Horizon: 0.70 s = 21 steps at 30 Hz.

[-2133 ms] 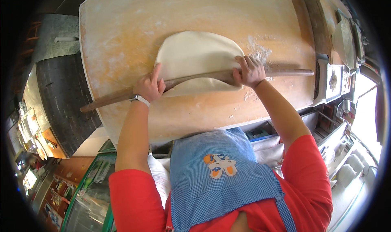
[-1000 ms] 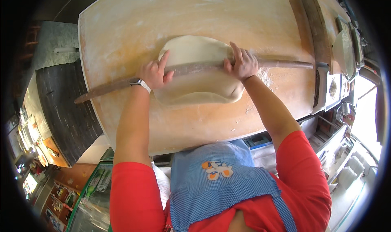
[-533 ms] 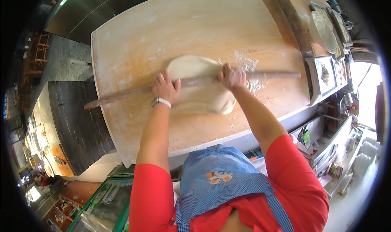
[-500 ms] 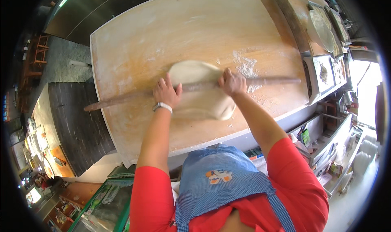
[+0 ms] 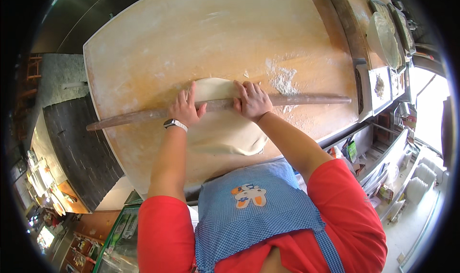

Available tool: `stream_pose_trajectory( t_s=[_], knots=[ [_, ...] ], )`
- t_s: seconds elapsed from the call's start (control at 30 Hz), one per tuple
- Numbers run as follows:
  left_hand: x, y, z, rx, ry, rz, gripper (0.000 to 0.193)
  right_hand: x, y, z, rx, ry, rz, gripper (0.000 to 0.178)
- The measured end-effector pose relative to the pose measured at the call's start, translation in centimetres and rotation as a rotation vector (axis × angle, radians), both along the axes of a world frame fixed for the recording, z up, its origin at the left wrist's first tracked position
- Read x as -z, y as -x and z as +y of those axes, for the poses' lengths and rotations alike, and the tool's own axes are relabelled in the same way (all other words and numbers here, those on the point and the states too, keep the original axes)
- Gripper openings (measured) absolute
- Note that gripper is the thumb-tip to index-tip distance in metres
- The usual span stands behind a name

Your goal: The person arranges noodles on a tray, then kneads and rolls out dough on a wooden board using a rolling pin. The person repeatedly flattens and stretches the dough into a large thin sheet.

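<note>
A long wooden rolling pin (image 5: 306,100) lies across a sheet of pale dough (image 5: 223,131) and reaches past it on both sides. My left hand (image 5: 187,107) presses on the pin left of centre, fingers stretched forward over it and thumb apart. To its right, my right hand (image 5: 253,100) rests on the pin too, its fingers extended over the top rather than wrapped round. The dough shows above the pin as a rounded edge and spreads below it toward me, with a raised fold at its near right edge. Part of it is hidden under the pin and hands.
The large wooden work table (image 5: 191,43) is dusted with flour. A loose flour pile (image 5: 283,80) lies beyond my right hand. At the right stand a pale bowl (image 5: 382,40) and trays (image 5: 381,88). Below are stacked white plates (image 5: 419,189). A dark board (image 5: 79,148) stands left.
My right hand has slid left along the pin, and its curled fingers have stretched out. My left hand stays on the pin. The view has shifted, and the dough appears lower and farther left.
</note>
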State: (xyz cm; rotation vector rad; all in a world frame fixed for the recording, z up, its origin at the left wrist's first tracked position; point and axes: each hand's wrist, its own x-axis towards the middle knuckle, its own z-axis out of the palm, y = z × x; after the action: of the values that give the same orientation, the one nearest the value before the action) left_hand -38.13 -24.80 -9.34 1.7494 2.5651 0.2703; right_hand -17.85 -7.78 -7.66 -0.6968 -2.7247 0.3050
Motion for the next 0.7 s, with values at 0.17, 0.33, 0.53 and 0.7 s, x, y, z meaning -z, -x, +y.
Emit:
stream_pose_trajectory(
  t_s=[0.17,0.33,0.53,0.7],
  knots=[
    [-0.8,2.8,2.4,0.052,0.062,-0.091,0.076,-0.2,2.2,1.0,-0.027,-0.056,0.01,0.045],
    [0.3,4.6,3.8,0.11,0.039,-0.09,0.065,0.5,3.7,1.6,-0.006,-0.105,0.037,0.039],
    [-0.4,5.6,5.4,0.078,-0.015,0.03,0.047,0.4,5.3,2.6,0.094,0.061,-0.181,0.04],
    [-0.1,0.4,5.2,-0.114,-0.108,0.134,0.045,-0.4,4.2,1.4,0.261,0.186,-0.317,0.044]
  ],
)
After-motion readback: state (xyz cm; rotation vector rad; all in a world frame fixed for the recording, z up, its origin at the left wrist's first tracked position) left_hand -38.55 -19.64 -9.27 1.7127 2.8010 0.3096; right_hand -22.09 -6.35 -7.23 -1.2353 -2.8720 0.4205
